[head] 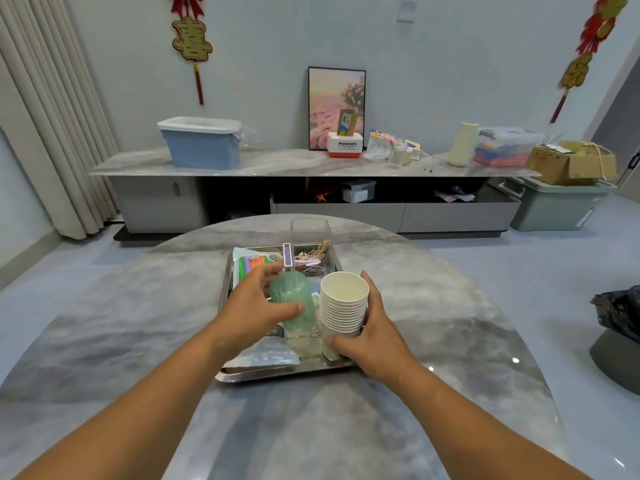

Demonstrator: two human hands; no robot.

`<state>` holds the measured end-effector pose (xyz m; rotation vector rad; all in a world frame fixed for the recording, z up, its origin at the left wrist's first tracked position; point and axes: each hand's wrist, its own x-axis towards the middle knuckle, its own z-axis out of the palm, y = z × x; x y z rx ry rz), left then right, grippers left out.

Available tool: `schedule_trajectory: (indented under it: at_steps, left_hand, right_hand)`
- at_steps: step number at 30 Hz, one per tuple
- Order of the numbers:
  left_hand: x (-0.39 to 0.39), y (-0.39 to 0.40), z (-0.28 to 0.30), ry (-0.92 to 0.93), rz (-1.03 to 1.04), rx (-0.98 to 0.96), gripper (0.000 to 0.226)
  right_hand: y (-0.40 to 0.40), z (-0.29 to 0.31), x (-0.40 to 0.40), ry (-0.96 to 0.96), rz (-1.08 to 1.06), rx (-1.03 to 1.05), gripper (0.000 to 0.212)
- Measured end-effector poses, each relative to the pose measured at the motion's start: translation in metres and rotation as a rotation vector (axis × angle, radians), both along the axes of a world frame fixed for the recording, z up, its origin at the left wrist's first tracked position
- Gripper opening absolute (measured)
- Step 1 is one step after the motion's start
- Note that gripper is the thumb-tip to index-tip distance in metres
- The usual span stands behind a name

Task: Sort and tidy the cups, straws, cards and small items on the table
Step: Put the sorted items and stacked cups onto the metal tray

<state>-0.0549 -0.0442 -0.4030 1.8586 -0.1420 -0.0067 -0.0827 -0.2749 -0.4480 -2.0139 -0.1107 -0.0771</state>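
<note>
A metal tray (277,373) sits in the middle of the round marble table (433,306). My left hand (252,306) grips a stack of translucent green plastic cups (294,299) lying tilted over the tray. My right hand (375,336) wraps around a tall stack of white paper cups (343,306), standing upright at the tray's right side. At the back of the tray are a pack of coloured straws (251,265), a small blue card box (286,256) and a clear square container (311,244) holding small clips. Flat packets (266,355) lie under the cups.
A long low cabinet (242,164) runs along the far wall with a blue bin (202,142), a framed picture, a white box, a cream jug and a cardboard box. A dark bag (620,313) sits at the right. A green storage crate (557,206) stands on the floor.
</note>
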Motion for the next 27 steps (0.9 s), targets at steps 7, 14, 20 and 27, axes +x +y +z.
schedule_trajectory:
  at_steps: [7,14,20,27]
  left_hand:
    - [-0.03,-0.004,-0.025,0.038,-0.078,0.019,0.071]
    - [-0.027,-0.022,-0.051,-0.07,-0.037,0.131,0.076]
    - [-0.029,-0.025,-0.056,-0.031,-0.013,0.094,0.074]
    - [-0.037,0.007,-0.054,-0.234,-0.036,0.876,0.084]
  right_hand:
    - [-0.002,0.001,-0.008,0.023,-0.022,-0.038,0.121]
    - [-0.004,-0.003,-0.004,0.025,-0.042,-0.049,0.109]
    - [-0.004,-0.004,-0.006,-0.01,-0.075,-0.042,0.105]
    - [0.002,-0.009,-0.009,-0.038,-0.046,-0.075,0.106]
